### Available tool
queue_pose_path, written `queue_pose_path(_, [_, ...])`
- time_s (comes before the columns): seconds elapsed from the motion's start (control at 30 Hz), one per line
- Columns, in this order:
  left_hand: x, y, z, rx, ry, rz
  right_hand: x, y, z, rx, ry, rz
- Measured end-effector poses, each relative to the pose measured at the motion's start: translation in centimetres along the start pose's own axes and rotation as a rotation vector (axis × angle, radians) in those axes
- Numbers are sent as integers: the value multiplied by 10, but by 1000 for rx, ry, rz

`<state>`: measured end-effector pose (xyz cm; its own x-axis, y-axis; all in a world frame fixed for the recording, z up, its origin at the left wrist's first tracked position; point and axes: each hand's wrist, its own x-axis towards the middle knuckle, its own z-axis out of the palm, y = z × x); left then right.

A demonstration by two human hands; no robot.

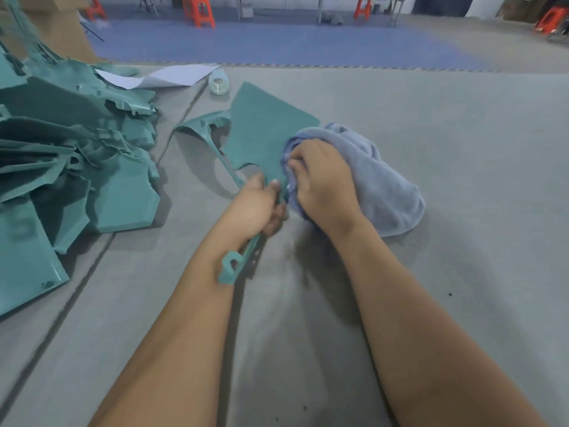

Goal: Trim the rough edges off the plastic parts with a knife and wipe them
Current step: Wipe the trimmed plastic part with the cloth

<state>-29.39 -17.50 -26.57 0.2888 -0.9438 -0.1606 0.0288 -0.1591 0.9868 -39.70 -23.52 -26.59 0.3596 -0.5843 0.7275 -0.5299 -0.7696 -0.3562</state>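
Note:
A teal plastic part (261, 131) with a broad flat panel and a thin curved arm is held up over the grey mat. My left hand (257, 208) grips its narrow lower stem, whose hooked end sticks out below my wrist. My right hand (320, 183) grips a bunched blue-grey cloth (381, 183) and presses it against the panel's right edge. No knife shows in the head view.
A tall heap of teal plastic parts (77, 155) fills the left side. A roll of clear tape (219, 83) and a white sheet (172, 76) lie behind the held part. Orange stools (200, 10) stand on the blue floor far back. A seam (92, 257) crosses the mat.

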Motion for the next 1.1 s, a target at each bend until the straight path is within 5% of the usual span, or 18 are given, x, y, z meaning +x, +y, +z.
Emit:
queue_pose_path(0.13, [3,-4,-31,-63,-7,96,7,31,-15,-64,176,350])
queue_pose_path(0.27, [4,-5,-36,-88,-34,123,1,63,-44,-191,303,511])
queue_pose_path(0.37, [3,-7,-30,-67,-63,131,1,76,-55,-260,233,615])
queue_pose_path(0.47, [4,-7,-22,-49,-46,150,3,54,-43,-410,59,432])
queue_pose_path(0.57, [2,-6,-15,-48,-54,173,6,12,-16,12,118,373])
queue_pose_path(0.7, [0,-7,-10,-68,-70,205,11,-20,3,1127,30,791])
queue_pose_path(0.93, [9,-8,-22,-252,140,216,12,-11,-8,1190,132,653])
queue_pose_path(1.1, [9,-5,-30,-448,44,379,11,-11,-12,1164,67,537])
